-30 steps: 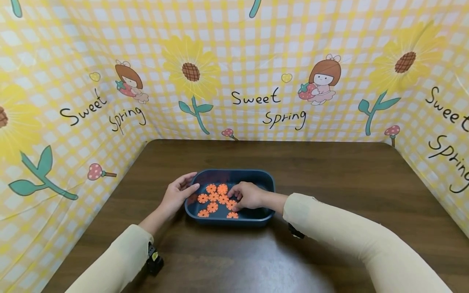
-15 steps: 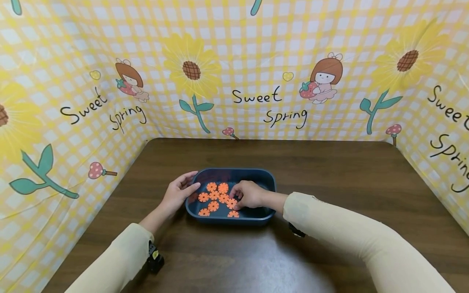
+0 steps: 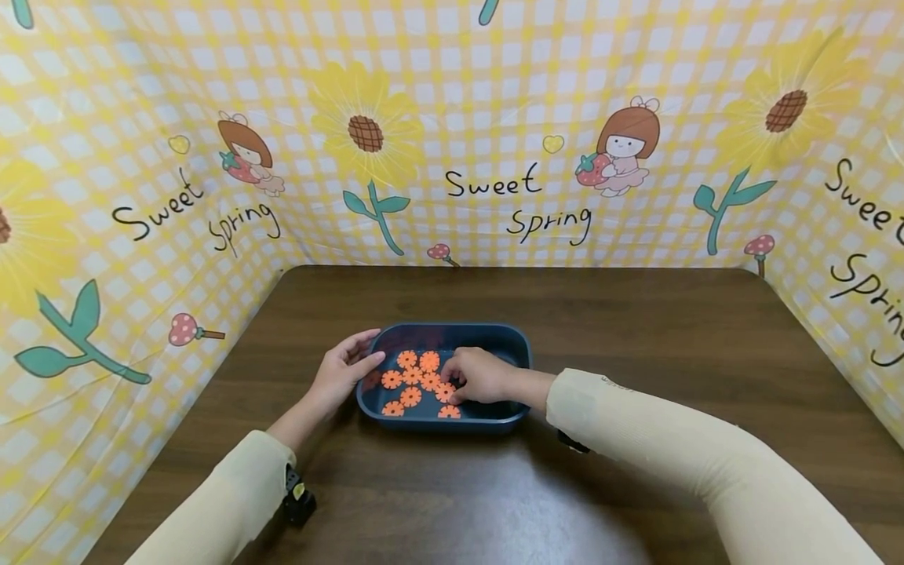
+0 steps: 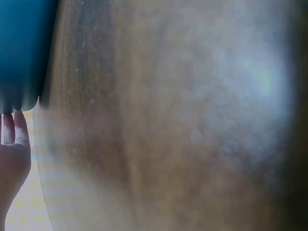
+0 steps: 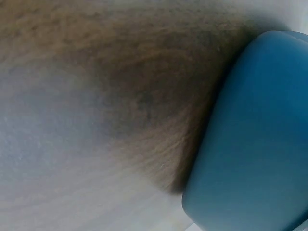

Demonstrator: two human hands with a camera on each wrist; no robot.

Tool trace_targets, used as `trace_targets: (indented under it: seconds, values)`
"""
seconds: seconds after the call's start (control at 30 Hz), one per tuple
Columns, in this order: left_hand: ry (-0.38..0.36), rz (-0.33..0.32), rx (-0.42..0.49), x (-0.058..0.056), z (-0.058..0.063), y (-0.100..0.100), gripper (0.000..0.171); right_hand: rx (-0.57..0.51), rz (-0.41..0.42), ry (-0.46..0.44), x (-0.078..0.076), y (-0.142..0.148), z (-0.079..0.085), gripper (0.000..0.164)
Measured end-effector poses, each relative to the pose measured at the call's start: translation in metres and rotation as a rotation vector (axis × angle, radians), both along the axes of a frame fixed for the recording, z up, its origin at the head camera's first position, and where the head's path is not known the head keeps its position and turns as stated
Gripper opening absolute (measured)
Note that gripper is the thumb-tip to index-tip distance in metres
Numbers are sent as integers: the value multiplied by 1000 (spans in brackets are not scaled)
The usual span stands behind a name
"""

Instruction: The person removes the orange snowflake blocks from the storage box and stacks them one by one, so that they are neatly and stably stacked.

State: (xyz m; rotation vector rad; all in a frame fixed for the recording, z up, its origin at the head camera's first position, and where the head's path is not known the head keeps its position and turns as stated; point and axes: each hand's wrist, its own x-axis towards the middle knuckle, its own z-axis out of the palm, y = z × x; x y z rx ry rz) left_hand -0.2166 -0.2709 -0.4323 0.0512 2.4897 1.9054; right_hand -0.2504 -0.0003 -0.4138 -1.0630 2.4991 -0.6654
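Note:
Orange notched flower-shaped discs (image 3: pixel 411 377), several of them, lie flat in a dark blue rectangular box (image 3: pixel 445 424). At the box's left end is my left hand (image 3: pixel 344 369), its thumb over the rim and its fingers along the outer wall. The left wrist view catches those fingers (image 4: pixel 21 127) touching the box's side. My right hand (image 3: pixel 482 377) reaches over the right rim into the box. Its thumb and forefinger curl about the edge of one orange disc (image 3: pixel 443 391), which they partly hide. In the right wrist view only the box's outside (image 5: pixel 250 134) shows, not the hand.
The box stands on a dark wooden table (image 3: pixel 636 329). A yellow checked cloth (image 3: pixel 480 102) with printed flowers and figures hangs behind and at both sides. Black wrist cameras (image 3: pixel 300 498) sit under both cream sleeves.
The head view shifts slightly. Both hands, the box and the discs stay almost where they were; the right fingers remain at the same disc.

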Motion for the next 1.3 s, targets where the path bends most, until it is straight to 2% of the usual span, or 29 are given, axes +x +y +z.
trace_targets:
  seconds: [0.1,0.2,0.43,0.63,0.73,1.03,1.3]
  values:
    - [0,3,-6,0,1,0,48,11,21,39,0,0,0,30]
    - [-6,6,-15,0,1,0,49,2,22,35,0,0,-1,28]
    - [-33,9,-14,2,2,0,49,-65,-44,-85,-2,1,-3,16]
    - [-44,-3,-7,11,19,7,53,-137,-101,-145,-3,1,-1,13]
    - [-41,-6,-8,12,23,8,52,-145,-109,-161,-3,1,0,12]
    - [-9,-9,0,1,2,0,50,-184,-191,-313,-5,3,4,3]
    - [-3,-12,-7,1,0,0,50,-284,-279,-466,-8,6,7,3]
